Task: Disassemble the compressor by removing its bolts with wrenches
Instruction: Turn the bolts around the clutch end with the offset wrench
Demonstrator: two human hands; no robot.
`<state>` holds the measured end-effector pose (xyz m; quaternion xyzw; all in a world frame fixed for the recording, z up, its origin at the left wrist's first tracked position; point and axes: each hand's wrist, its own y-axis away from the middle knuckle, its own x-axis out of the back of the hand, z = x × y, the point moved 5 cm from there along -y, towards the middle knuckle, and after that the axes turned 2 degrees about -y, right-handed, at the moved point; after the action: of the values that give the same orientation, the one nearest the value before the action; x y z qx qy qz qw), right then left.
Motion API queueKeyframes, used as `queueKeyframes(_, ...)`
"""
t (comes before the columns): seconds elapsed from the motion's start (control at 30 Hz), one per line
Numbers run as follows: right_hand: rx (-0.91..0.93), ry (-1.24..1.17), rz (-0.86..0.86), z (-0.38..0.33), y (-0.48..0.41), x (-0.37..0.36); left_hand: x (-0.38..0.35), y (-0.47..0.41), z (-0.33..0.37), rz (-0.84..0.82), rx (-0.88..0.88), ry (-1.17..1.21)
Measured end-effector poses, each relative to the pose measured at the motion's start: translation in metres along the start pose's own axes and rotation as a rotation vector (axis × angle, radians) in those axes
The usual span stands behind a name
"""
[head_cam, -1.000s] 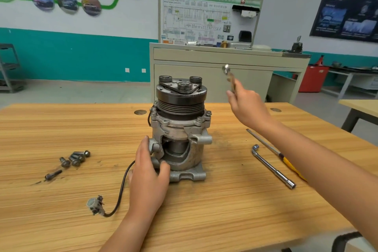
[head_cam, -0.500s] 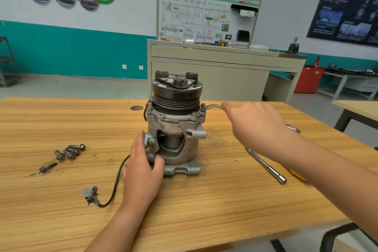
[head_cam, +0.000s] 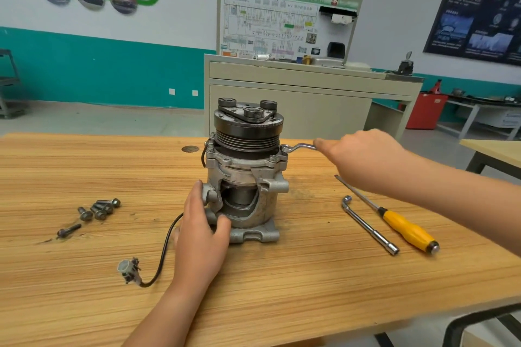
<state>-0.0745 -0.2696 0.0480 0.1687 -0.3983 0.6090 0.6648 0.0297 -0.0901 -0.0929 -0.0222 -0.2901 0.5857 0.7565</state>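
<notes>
A grey metal compressor (head_cam: 248, 177) with a black pulley on top stands upright in the middle of the wooden table (head_cam: 282, 284). My left hand (head_cam: 201, 231) grips its lower left side, thumb on the base. My right hand (head_cam: 363, 158) holds a small silver ring wrench (head_cam: 297, 147) by the handle. The wrench's ring end sits on a bolt at the compressor's upper right flange. Several loose bolts (head_cam: 97, 210) lie on the table to the left.
An L-shaped socket wrench (head_cam: 369, 225) and a yellow-handled screwdriver (head_cam: 406, 227) lie right of the compressor. A black cable with a grey connector (head_cam: 129, 270) trails from the compressor to the front left. A cabinet with a wiring board (head_cam: 287, 87) stands behind the table.
A second ago my right hand held the wrench raised in the air. It came down and set the ring end on the upper right bolt. My left hand stayed on the compressor.
</notes>
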Motion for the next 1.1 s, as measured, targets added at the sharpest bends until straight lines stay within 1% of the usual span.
queueKeyframes(0.07, -0.041, 0.002, 0.014, 0.005, -0.014, -0.012, 0.000, 0.000, 0.000, -0.001, 0.005, 0.001)
queueKeyframes(0.13, -0.073, -0.077, 0.053, 0.005, -0.031, -0.022, 0.000, -0.001, 0.001, 0.004, 0.003, 0.000)
queueKeyframes(0.17, -0.058, -0.132, 0.092, 0.003, -0.040, -0.027, -0.001, -0.001, 0.001, 0.003, 0.002, -0.003)
queueKeyframes(0.2, -0.030, -0.172, 0.161, -0.001, -0.048, -0.030, -0.001, -0.001, 0.001, 0.002, 0.002, -0.008)
queueKeyframes(0.3, 0.015, -0.294, 0.528, -0.008, -0.067, -0.032, -0.001, -0.002, 0.001, 0.000, 0.008, -0.019)
queueKeyframes(0.33, 0.015, -0.331, 0.540, -0.010, -0.073, -0.033, 0.000, -0.001, 0.001, 0.001, 0.009, -0.022)
queueKeyframes(0.37, 0.026, -0.356, 0.490, -0.014, -0.081, -0.038, 0.000, -0.001, 0.001, 0.003, 0.008, -0.024)
queueKeyframes(0.4, 0.027, -0.387, 0.394, -0.017, -0.087, -0.043, 0.000, -0.002, 0.001, 0.005, 0.006, -0.025)
queueKeyframes(0.43, 0.003, -0.421, 0.341, -0.017, -0.090, -0.046, 0.000, -0.002, 0.001, 0.007, 0.003, -0.025)
queueKeyframes(0.47, -0.040, -0.449, 0.329, -0.013, -0.090, -0.045, 0.000, -0.002, 0.001, 0.007, 0.001, -0.025)
queueKeyframes(0.5, -0.100, -0.499, 0.338, -0.006, -0.087, -0.044, 0.000, -0.001, 0.000, 0.007, 0.001, -0.024)
queueKeyframes(0.6, -0.272, -0.740, 0.451, 0.013, -0.063, -0.029, 0.001, -0.002, 0.000, 0.011, 0.000, -0.020)
queueKeyframes(0.67, -0.337, -0.770, 0.436, 0.022, -0.043, -0.020, 0.000, -0.002, 0.000, 0.014, 0.001, -0.017)
queueKeyframes(0.7, -0.364, -0.729, 0.387, 0.024, -0.033, -0.016, 0.000, -0.002, 0.000, 0.013, 0.003, -0.016)
queueKeyframes(0.77, -0.366, -0.560, 0.214, 0.021, -0.015, -0.011, 0.000, -0.003, 0.001, 0.010, 0.003, -0.013)
queueKeyframes(0.83, -0.313, -0.425, 0.054, 0.009, 0.000, -0.004, 0.000, -0.002, 0.001, 0.006, 0.004, -0.012)
queueKeyframes(0.87, -0.280, -0.390, 0.008, 0.003, 0.006, -0.002, 0.000, -0.002, 0.001, 0.003, 0.006, -0.012)
queueKeyframes(1.0, -0.168, -0.292, -0.023, -0.016, 0.018, 0.010, 0.001, -0.001, 0.000, -0.001, 0.007, -0.001)
queueKeyframes(1.1, -0.135, -0.200, -0.030, -0.022, 0.019, 0.019, 0.000, -0.001, 0.000, 0.002, 0.003, -0.002)
